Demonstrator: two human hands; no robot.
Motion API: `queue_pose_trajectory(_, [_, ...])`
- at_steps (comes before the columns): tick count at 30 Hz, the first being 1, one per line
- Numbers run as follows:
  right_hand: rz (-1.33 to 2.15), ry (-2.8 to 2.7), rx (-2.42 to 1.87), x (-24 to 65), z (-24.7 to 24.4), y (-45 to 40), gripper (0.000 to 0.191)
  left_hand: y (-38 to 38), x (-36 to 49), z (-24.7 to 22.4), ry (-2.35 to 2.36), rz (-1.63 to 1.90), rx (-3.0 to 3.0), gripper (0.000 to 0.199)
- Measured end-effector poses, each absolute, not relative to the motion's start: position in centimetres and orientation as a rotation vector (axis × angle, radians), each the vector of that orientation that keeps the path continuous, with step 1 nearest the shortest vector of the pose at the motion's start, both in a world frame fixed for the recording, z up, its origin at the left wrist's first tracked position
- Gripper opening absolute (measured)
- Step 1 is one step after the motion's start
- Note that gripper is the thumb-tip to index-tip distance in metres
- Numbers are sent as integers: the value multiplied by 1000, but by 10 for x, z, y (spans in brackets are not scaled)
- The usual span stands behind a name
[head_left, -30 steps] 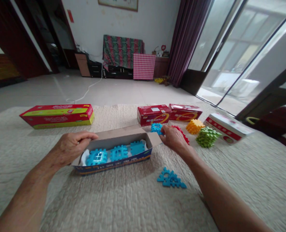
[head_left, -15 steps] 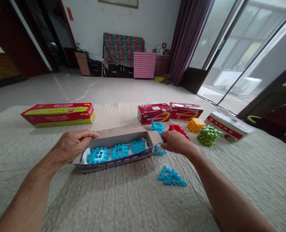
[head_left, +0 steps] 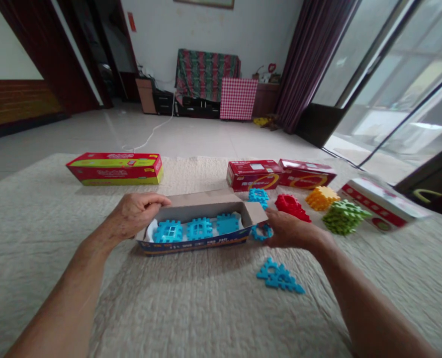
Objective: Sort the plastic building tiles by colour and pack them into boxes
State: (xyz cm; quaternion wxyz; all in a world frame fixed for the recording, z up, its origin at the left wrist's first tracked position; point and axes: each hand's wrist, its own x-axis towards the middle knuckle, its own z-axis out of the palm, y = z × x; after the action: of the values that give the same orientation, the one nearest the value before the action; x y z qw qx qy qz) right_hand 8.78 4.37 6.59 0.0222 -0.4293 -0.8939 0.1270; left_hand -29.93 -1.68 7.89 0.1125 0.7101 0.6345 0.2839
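Observation:
A long dark-blue cardboard box [head_left: 202, 244] stands with its top flaps raised on the quilted cover. Three blue plastic interlocking blocks [head_left: 199, 228] lie in a row inside it, on white lining. At the box's left end, my left hand [head_left: 138, 213] is closed on the cardboard edge. My right hand [head_left: 290, 228] is beside the right end flap [head_left: 256, 212], at a blue ring-like block [head_left: 261, 232]; its fingertips are partly hidden, so I cannot tell whether they grip the block. Nearer to me lie flat blue triangular pieces [head_left: 280, 276].
Behind my right hand are blue blocks [head_left: 258, 196], red blocks [head_left: 291, 207], yellow blocks [head_left: 322, 198] and green blocks [head_left: 343, 217]. Two red boxes [head_left: 254, 175] and a white-and-red box [head_left: 385, 204] stand farther back. A red-and-yellow box [head_left: 114, 169] lies far left.
The view has turned left, so things appear farther right. My right hand has lowered from the right end flap toward the blue ring-like block. My left hand keeps its hold.

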Motion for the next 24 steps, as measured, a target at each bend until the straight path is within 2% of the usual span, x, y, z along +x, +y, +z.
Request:
queue_pose_trajectory(4, [162,-2701,-1520,106,104,49,27,-17,-298,78,1836,876,2091,35])
queue_pose_trajectory(9, [160,-2607,-1162,76,144,33,39,-18,-294,82,1836,904,2089,36])
queue_pose_trajectory(11, [309,-2729,-1011,50,147,25,36,-19,-294,83,1841,899,2095,37])
queue_pose_trajectory(15, [390,-2811,-1036,18,142,19,34,-19,-294,83,1850,881,2097,37])
queue_pose_trajectory(24, [479,-2731,-1099,23,138,26,24,-18,-295,81,1836,900,2102,36])
